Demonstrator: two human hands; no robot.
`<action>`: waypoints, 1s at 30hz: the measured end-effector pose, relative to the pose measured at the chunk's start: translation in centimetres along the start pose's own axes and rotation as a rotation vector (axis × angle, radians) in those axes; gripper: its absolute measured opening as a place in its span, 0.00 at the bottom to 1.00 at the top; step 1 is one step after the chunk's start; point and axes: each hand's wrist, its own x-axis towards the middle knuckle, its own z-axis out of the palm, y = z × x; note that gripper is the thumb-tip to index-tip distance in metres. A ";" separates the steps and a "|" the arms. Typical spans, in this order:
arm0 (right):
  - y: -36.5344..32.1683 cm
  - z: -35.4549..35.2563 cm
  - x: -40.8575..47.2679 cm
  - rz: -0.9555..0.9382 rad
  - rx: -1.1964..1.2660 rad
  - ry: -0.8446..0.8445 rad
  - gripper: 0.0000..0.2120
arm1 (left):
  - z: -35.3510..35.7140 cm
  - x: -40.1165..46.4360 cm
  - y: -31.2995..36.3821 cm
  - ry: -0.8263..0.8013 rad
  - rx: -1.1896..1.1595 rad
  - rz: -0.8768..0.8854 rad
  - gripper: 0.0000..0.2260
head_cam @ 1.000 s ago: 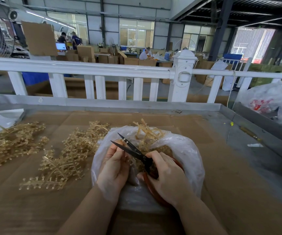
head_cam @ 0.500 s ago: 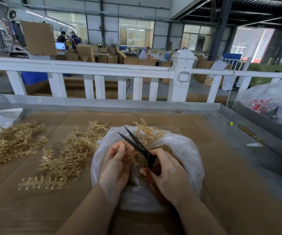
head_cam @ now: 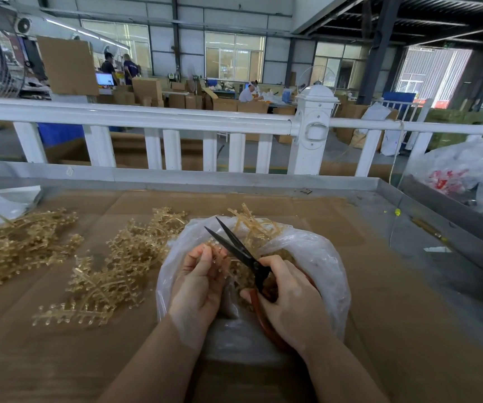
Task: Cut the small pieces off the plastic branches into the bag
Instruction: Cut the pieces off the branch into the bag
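The left hand (head_cam: 202, 282) pinches a plastic branch (head_cam: 220, 257) over the bag (head_cam: 321, 257) so cuttings drop in, beside the right hand (head_cam: 289, 301) gripping parted scissors (head_cam: 234, 245).

Both hands are over the open bag (head_cam: 318, 257), so its mouth is mostly taken, and the scissors (head_cam: 236, 245) point up and away with the blades apart. Left of the bag, two heaps of branches (head_cam: 112, 274) cover the cardboard (head_cam: 394, 330). To the right the cardboard is bare until the metal rim (head_cam: 438, 213). At the far edge the white fence (head_cam: 153, 119) blocks the way.
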 end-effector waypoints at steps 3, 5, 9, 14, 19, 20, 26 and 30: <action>0.0 0.1 0.0 -0.029 -0.039 -0.043 0.22 | 0.0 -0.2 0.1 -0.040 0.060 -0.001 0.07; 0.0 0.1 0.0 -0.051 -0.072 -0.070 0.23 | -0.3 -0.3 0.1 -0.062 0.136 0.016 0.08; 0.0 0.2 0.0 -0.060 -0.080 -0.073 0.23 | -0.3 -0.4 0.1 -0.081 0.136 -0.002 0.08; 0.0 0.1 0.1 -0.052 -0.076 -0.057 0.24 | 0.1 -0.2 0.1 -0.100 0.055 -0.056 0.11; 0.1 0.1 0.1 -0.037 -0.057 -0.058 0.23 | -0.1 0.0 0.0 -0.120 0.131 -0.101 0.10; 0.1 0.1 0.1 -0.035 -0.053 -0.061 0.22 | -0.1 0.0 0.0 -0.120 0.147 -0.104 0.10; 0.1 0.0 0.2 -0.032 -0.053 -0.105 0.21 | 0.0 0.0 0.1 -0.114 0.183 -0.097 0.08; 0.0 -0.1 0.2 -0.029 -0.058 -0.107 0.22 | -0.1 0.1 -0.1 -0.125 0.171 -0.074 0.09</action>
